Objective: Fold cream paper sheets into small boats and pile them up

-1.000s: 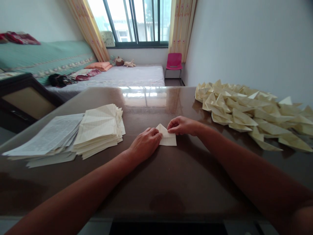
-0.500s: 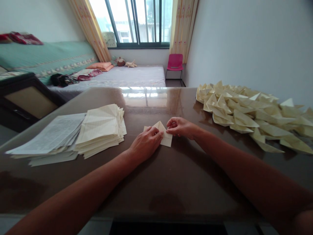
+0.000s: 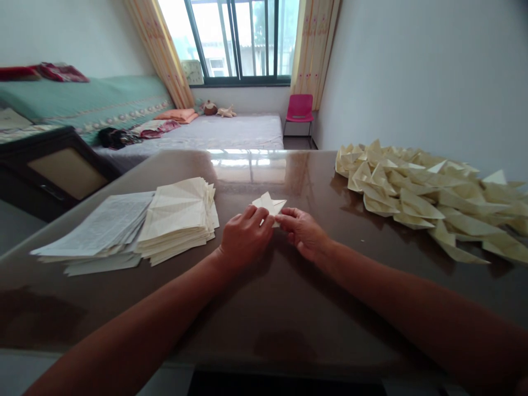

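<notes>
A small folded piece of cream paper (image 3: 270,203) is held just above the brown tabletop, its pointed corners sticking up and out to the right. My left hand (image 3: 248,234) grips its left and near side, fingers bent over the paper. From the right, my right hand (image 3: 303,232) pinches the near right edge between thumb and forefinger. The fingers of both hands hide the paper's lower part. To the left lies a stack of creased cream sheets (image 3: 175,212), overlapping a pile of printed grey-white sheets (image 3: 97,225).
Many folded paper boats (image 3: 421,187) are heaped on the right of the glossy table (image 3: 264,313), near the wall. Beyond the table stand a bed (image 3: 247,129) and a pink chair (image 3: 300,108). A dark cabinet (image 3: 61,168) is at the left.
The folded paper has been lifted and turned, and now shows points where a flatter shape lay. My right hand has come down and closed on its near right edge. The view has shifted slightly.
</notes>
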{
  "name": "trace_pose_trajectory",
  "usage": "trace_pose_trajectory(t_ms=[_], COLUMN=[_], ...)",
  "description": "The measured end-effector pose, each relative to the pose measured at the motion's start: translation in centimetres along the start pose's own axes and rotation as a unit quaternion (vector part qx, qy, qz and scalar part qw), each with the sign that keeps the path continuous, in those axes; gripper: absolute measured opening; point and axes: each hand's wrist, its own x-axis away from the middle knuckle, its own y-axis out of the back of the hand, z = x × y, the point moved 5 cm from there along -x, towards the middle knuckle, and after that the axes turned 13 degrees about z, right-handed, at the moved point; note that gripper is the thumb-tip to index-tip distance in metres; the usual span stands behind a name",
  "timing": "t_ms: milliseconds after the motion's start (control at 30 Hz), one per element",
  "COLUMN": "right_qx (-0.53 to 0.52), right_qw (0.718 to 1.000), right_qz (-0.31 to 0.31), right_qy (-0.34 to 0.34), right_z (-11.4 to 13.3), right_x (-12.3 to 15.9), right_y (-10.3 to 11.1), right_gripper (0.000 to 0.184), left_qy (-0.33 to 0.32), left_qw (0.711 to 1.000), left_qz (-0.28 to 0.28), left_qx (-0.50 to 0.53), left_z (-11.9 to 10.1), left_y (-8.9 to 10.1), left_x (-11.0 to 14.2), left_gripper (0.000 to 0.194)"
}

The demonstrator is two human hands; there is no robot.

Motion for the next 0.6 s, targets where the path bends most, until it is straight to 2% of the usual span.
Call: trace_pose_trajectory(t_ms=[167,233,300,367,400,467,533,600], right_qx=[0.026,0.069,0.122,0.187,0.226,0.272,0.267,0.24], right_qw=[0.998,0.995,0.989,0.971,0.957,0.938,0.937,0.937], right_qz=[0.046,0.055,0.027,-0.006,0.002,0.071,0.176,0.25], right_qy=[0.023,0.038,0.079,0.146,0.182,0.204,0.143,0.055], right_z=[0.2,0.7,1.8,3.5,4.4,5.6,5.7,5.0], right_x=[-0.1,-0.6,-1.3,-1.8,-1.9,-2.1,-2.2,-2.0], right_y=[-0.4,0.1,1.3,2.7,3.2,3.6,3.6,3.7], right_gripper=[0.039,0.032,0.025,0.028,0.035,0.052,0.059,0.053], left_qy=[-0.027,-0.009,0.03,0.082,0.106,0.138,0.153,0.171], left_qw=[0.999,0.996,0.979,0.937,0.907,0.835,0.76,0.71], left_qz=[-0.042,-0.074,-0.119,-0.15,-0.153,-0.139,-0.118,-0.105], left_qx=[-0.012,0.053,0.165,0.305,0.378,0.514,0.62,0.676], left_z=[0.6,1.5,2.8,4.1,4.6,5.1,5.1,5.0], left_y=[0.2,0.2,0.2,-0.1,-0.5,-1.5,-2.6,-3.8], left_x=[0.4,0.4,0.3,0.2,0.1,-0.2,-0.5,-0.5], left_gripper=[0.021,0.019,0.015,0.016,0.017,0.02,0.022,0.024])
